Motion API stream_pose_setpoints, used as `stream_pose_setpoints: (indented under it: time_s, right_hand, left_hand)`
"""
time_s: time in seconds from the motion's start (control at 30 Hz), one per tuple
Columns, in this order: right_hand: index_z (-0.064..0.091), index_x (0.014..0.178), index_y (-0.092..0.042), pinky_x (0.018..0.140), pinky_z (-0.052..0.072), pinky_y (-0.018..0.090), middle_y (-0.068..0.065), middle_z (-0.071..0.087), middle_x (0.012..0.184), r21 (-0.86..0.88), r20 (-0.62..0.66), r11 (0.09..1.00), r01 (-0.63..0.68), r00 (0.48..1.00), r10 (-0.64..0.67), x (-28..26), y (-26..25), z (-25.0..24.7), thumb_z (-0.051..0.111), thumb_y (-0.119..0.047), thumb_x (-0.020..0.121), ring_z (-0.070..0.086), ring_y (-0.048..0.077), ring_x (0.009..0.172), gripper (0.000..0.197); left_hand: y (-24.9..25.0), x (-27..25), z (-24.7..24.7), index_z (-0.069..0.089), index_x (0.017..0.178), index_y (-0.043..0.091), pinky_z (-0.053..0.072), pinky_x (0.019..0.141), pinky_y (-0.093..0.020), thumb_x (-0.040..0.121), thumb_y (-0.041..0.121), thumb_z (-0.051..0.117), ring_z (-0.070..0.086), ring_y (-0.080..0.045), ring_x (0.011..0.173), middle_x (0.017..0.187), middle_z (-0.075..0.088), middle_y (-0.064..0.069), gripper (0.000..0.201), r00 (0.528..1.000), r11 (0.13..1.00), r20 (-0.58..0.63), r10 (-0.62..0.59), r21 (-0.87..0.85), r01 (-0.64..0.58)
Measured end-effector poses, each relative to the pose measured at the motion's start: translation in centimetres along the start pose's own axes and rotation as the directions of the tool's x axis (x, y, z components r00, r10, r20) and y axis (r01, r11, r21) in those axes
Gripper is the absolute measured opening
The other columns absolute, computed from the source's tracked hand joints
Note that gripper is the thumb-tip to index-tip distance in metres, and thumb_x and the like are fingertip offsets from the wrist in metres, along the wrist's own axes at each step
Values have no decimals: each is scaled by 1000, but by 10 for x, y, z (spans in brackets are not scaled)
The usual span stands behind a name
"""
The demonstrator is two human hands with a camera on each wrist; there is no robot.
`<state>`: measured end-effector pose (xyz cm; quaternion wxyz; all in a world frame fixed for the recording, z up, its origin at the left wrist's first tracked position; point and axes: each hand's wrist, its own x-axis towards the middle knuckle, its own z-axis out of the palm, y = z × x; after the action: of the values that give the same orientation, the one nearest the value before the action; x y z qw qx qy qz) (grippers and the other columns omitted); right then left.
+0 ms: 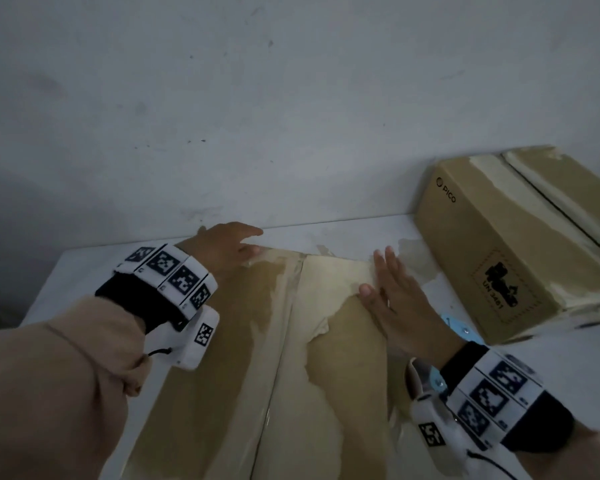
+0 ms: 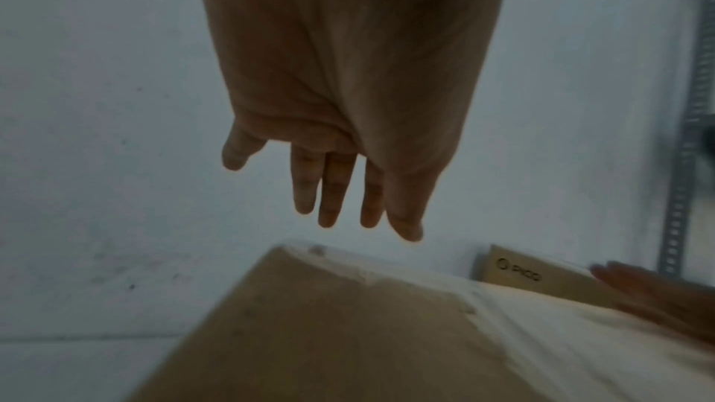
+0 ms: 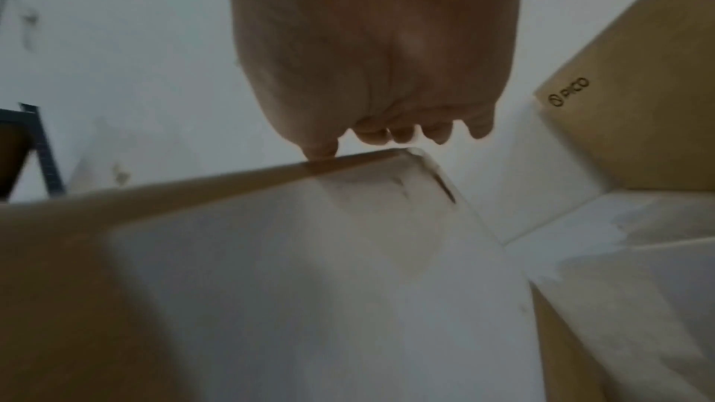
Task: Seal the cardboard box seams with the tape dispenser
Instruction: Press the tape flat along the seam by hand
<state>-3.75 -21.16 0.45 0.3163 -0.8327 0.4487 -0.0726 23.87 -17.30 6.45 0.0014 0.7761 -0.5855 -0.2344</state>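
A large cardboard box fills the middle of the head view, its top torn pale in patches. Clear tape runs along its centre seam. My left hand lies at the box's far left corner with straight fingers and holds nothing; in the left wrist view the left hand shows above the box. My right hand lies flat on the right flap. The right wrist view has the right hand with its thumb on the box edge. A light blue object, perhaps the tape dispenser, peeks out beside my right wrist.
A second cardboard box marked PICO stands on the white table at the right, close to my right hand. A pale wall runs right behind the table. A perforated metal upright stands at the far right of the left wrist view.
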Motion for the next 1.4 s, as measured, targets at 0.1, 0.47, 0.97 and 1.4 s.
stream_pose_setpoints:
  time_s: [0.1, 0.47, 0.97, 1.4]
  right_hand:
    - [-8, 144, -25, 108, -11, 25, -13, -24, 145, -120, 26, 980, 157, 988, -155, -15, -8, 10, -7, -86, 62, -24, 7, 134, 103]
    - [3, 147, -22, 115, -5, 42, -4, -7, 157, -366, 69, 926, 98, 995, -78, 40, -31, 2, 19, -55, 93, -10, 19, 143, 65]
    - [4, 147, -17, 110, -7, 27, -4, -13, 155, 6, 79, 992, 126, 989, -126, -15, -42, 30, 21, -58, 83, -19, 11, 139, 78]
    - [-4, 146, -18, 108, -5, 26, -8, -21, 152, 38, 121, 988, 148, 981, -152, -7, -42, 24, 28, -50, 93, -23, 7, 137, 70]
  left_hand:
    - [-5, -39, 1, 23, 145, 27, 18, 117, -42, 92, 46, 42, 25, -17, 140, 154, 23, 3, 59, 997, 998, 69, 18, 52, -21]
    - [26, -150, 77, -18, 142, 40, -13, 115, -47, 61, 85, 10, -34, -9, 134, 139, -39, 18, 97, 955, 990, 293, 51, 111, -86]
    - [40, -142, 129, 9, 149, 17, -6, 112, -47, 71, 79, -4, -9, -15, 142, 151, -10, 9, 100, 975, 996, -222, -8, 82, 27]
    - [37, -116, 134, 70, 103, 8, 50, 91, -43, 96, 40, 19, 66, -20, 105, 112, 70, -7, 60, 867, 1000, -497, 31, 14, -27]
